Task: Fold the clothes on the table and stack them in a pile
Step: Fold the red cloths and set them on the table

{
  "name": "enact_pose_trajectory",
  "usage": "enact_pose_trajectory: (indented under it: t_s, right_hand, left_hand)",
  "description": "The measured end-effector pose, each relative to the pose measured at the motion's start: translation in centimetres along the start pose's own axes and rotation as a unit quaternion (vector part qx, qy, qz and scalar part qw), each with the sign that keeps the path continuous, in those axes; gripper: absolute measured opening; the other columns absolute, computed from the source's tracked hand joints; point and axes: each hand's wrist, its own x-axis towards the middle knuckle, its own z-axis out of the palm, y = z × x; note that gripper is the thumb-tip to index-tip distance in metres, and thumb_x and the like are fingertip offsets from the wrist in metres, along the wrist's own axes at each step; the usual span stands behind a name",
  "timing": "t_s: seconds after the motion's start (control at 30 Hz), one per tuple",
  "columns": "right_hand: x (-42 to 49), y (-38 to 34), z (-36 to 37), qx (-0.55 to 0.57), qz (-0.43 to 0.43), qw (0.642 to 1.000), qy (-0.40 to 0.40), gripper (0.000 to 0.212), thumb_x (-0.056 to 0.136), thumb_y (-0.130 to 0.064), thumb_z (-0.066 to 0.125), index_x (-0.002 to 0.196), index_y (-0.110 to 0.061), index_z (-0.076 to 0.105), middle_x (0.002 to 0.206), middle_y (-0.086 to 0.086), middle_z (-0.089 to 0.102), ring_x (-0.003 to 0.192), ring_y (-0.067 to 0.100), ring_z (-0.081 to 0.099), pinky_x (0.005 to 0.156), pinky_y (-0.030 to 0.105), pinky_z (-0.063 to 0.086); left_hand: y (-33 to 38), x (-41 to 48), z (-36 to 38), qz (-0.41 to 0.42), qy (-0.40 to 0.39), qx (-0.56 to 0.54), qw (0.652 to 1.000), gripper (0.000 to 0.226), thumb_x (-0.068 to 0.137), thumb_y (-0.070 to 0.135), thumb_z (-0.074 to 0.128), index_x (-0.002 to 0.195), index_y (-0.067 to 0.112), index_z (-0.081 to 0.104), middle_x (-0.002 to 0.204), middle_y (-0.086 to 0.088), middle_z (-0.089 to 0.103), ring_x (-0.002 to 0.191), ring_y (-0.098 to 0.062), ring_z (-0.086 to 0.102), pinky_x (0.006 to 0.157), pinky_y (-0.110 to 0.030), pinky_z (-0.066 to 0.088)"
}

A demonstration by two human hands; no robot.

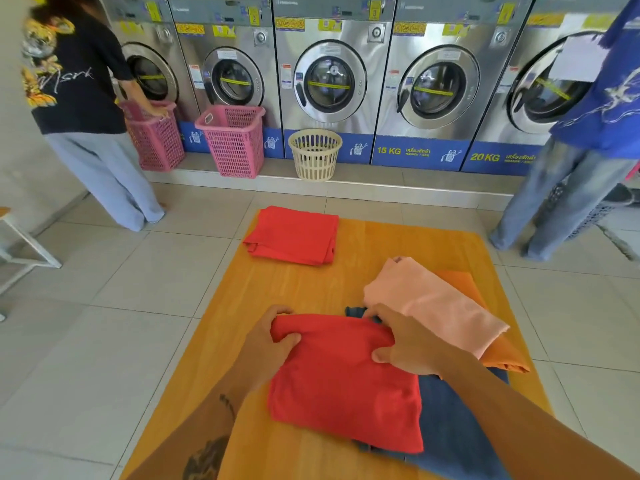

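Left hand [268, 344] pinching far-left corner of the red garment [343, 382]: thumb on top, fingers curled over the far edge. Right hand [403, 344] gripping far-right corner of same garment, thumb on the red cloth, fingers wrapped behind the edge. Both closed on fabric, not spread.

Red garment lying roughly square near the table's near edge, centre-left, partly on top of a blue denim piece [453, 431] showing at its right side and near edge. Pink garment [433, 303] just right of right hand, toward the right edge, lying over an orange garment [502, 355]; orange peeking out at far and near ends. Second red piece, folded [292, 235], at far-left corner of the table, well apart from the rest.

Table [311, 285] orange wood-grain. Floor pale tile. Row of steel front-load washers [330, 81] along the far wall, blue base panels marked 15 KG and 20 KG. Two pink baskets [232, 140] and a cream round basket [315, 154] on the ledge in front. Person in black shirt [79, 74] far left, touching one pink basket; person in blue shirt [602, 98] far right.
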Motion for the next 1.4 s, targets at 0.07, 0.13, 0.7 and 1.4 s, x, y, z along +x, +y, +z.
enact_pose_trajectory:
  t_s: [0.07,0.13,0.7,1.4]
  right_hand:
    - [0.4,-0.6,1.1,0.072,-0.005,0.996,0.042,0.061,0.076,-0.021,0.072,0.126,-0.046,0.046,0.109,-0.013,0.055,0.098,0.002,0.055,0.075,0.020,0.044]
    - [1.0,-1.3,2.8,0.132,-0.006,0.985,0.109,0.059,0.077,-0.013,0.071,0.123,-0.045,0.051,0.107,-0.011,0.059,0.099,0.003,0.057,0.081,0.024,0.046]
    - [13.8,-8.6,6.2,0.112,0.010,0.962,0.249,0.037,0.083,-0.001,0.064,0.088,-0.038,0.069,0.103,-0.026,0.064,0.098,-0.010,0.055,0.084,0.013,0.039]
    - [12.9,-6.8,6.1,-0.037,0.089,0.985,0.144,0.061,0.094,-0.027,0.053,0.151,-0.025,0.032,0.161,0.005,0.022,0.146,0.024,0.023,0.116,0.036,0.022]
  left_hand:
    - [-0.8,0.0,-0.5,-0.003,0.065,-0.030,0.997,0.054,0.084,0.030,0.070,0.127,0.052,0.046,0.124,0.016,0.055,0.107,-0.006,0.057,0.089,-0.028,0.052]
    - [-1.4,0.2,-1.0,0.006,0.104,-0.044,0.994,0.072,0.087,0.029,0.068,0.142,0.054,0.029,0.132,0.025,0.045,0.114,0.007,0.047,0.098,-0.018,0.041]
    - [-3.8,10.2,-9.8,0.120,0.104,0.039,0.987,0.049,0.095,0.026,0.054,0.132,0.053,0.038,0.109,0.016,0.062,0.093,-0.004,0.062,0.089,-0.030,0.053]
    - [-3.4,14.3,-8.5,0.040,0.063,0.349,0.934,0.053,0.090,0.023,0.045,0.143,0.029,0.041,0.150,-0.002,0.032,0.136,-0.025,0.031,0.110,-0.054,0.026]
